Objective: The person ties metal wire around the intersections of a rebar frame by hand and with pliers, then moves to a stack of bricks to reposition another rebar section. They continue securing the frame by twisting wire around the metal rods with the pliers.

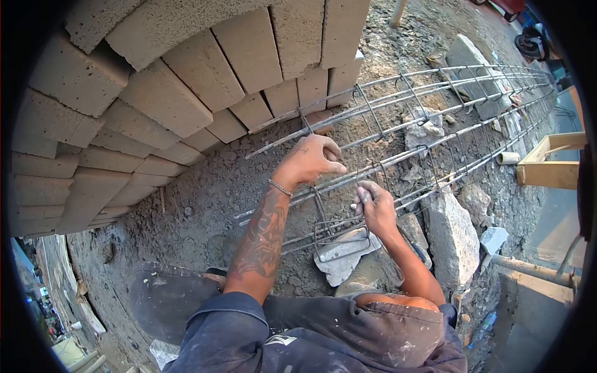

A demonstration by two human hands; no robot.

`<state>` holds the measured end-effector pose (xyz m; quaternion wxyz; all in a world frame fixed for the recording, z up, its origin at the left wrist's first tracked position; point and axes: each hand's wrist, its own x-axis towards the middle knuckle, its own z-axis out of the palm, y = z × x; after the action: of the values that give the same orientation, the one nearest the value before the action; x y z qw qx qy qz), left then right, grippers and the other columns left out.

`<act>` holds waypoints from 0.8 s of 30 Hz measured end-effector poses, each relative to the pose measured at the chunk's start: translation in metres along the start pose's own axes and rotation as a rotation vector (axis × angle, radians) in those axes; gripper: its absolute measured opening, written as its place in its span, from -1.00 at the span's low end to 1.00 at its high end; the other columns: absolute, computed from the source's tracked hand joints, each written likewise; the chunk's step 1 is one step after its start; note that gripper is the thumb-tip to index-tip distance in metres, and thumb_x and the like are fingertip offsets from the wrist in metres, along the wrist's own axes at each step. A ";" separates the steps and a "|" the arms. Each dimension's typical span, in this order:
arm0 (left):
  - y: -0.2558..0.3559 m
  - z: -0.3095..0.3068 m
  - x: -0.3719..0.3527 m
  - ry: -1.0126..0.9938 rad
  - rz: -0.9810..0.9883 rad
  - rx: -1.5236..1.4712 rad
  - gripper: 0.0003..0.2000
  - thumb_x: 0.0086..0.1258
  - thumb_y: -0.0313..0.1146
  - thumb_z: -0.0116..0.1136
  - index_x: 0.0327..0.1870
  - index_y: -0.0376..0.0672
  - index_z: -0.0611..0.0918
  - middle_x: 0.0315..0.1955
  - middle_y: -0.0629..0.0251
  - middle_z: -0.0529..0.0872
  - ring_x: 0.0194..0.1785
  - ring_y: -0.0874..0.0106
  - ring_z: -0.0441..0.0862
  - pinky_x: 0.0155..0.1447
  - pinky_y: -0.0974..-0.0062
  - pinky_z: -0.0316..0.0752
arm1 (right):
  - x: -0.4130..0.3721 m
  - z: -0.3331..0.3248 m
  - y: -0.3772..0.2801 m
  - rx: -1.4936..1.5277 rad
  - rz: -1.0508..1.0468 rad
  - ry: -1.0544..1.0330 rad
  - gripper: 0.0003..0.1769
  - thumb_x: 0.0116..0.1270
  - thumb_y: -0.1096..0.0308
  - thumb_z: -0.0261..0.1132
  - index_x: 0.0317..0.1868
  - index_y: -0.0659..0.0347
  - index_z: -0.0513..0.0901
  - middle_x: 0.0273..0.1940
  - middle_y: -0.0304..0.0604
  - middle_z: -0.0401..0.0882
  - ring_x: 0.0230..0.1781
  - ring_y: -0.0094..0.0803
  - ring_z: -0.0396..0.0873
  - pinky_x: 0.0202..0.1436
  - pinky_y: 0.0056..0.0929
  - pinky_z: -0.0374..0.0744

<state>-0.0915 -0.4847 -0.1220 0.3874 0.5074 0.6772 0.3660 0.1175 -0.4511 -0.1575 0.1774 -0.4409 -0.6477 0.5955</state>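
A long rebar cage [428,149], made of thin steel bars with square stirrups [368,112] along them, stretches from in front of me toward the upper right. My left hand [312,159] is closed over the cage's near end, fingers curled around a bar beside the end stirrup. Its grip is partly hidden by the back of the hand. To its right and lower, my right hand [377,208] is pinched shut beside the lower bars. Whatever lies between those fingertips is too small to make out. The end stirrup's lower loop [342,257] hangs below the hands, over a pale rock.
Stacked concrete blocks [180,93] form a wall at upper left. Broken concrete chunks [454,239] and a pale rock [339,264] lie under and beside the cage. A wooden frame [552,161] and a pole [532,268] stand at right. The ground is rough dirt.
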 end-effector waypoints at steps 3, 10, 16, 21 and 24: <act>-0.011 -0.027 0.001 0.259 -0.203 0.088 -0.59 0.03 -0.21 0.37 -0.16 -0.29 0.61 -0.43 0.22 0.67 -0.34 0.43 0.61 -0.22 0.49 0.48 | 0.006 -0.002 0.000 -0.029 0.081 -0.051 -0.82 0.34 0.45 0.11 -0.15 0.37 0.57 -0.57 -0.22 0.53 -0.66 -0.62 0.45 -0.62 -0.57 0.42; -0.022 0.013 -0.007 0.416 -0.115 0.328 -0.41 -0.09 -0.15 0.44 0.02 -0.17 0.55 -0.38 0.17 0.68 -0.31 0.30 0.62 -0.18 0.38 0.50 | 0.038 0.013 0.009 -0.253 0.019 -0.156 -0.78 0.31 0.42 0.11 -0.15 0.39 0.58 -0.55 -0.08 0.59 -0.63 -0.39 0.54 -0.50 -0.39 0.49; -0.038 0.019 -0.004 0.410 -0.007 0.204 -0.53 -0.06 -0.24 0.42 -0.09 -0.21 0.61 -0.43 0.23 0.65 -0.38 0.41 0.58 -0.22 0.47 0.49 | 0.052 0.028 0.000 -0.017 0.043 -0.180 -0.78 0.35 0.42 0.08 -0.10 0.39 0.55 -0.55 -0.18 0.55 -0.65 -0.52 0.47 -0.58 -0.48 0.45; -0.041 0.018 0.001 0.511 0.044 0.149 -0.65 0.05 -0.27 0.37 -0.16 -0.23 0.65 -0.46 0.28 0.62 -0.45 0.51 0.50 -0.27 0.58 0.42 | 0.068 0.039 0.001 0.031 -0.008 -0.162 -0.80 0.36 0.43 0.08 -0.11 0.38 0.53 -0.50 -0.20 0.52 -0.60 -0.55 0.46 -0.54 -0.52 0.45; -0.042 0.022 0.002 0.547 0.030 -0.183 -0.77 0.13 -0.33 0.30 -0.25 -0.26 0.67 -0.45 0.29 0.62 -0.44 0.54 0.48 -0.30 0.60 0.38 | 0.073 0.040 0.002 -0.080 -0.072 -0.143 -0.79 0.32 0.42 0.11 -0.13 0.39 0.55 -0.47 -0.09 0.55 -0.52 -0.41 0.51 -0.41 -0.40 0.50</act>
<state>-0.0892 -0.4897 -0.1689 0.2292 0.3626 0.7131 0.5545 0.0480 -0.4183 -0.1897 0.1343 -0.3804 -0.6976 0.5922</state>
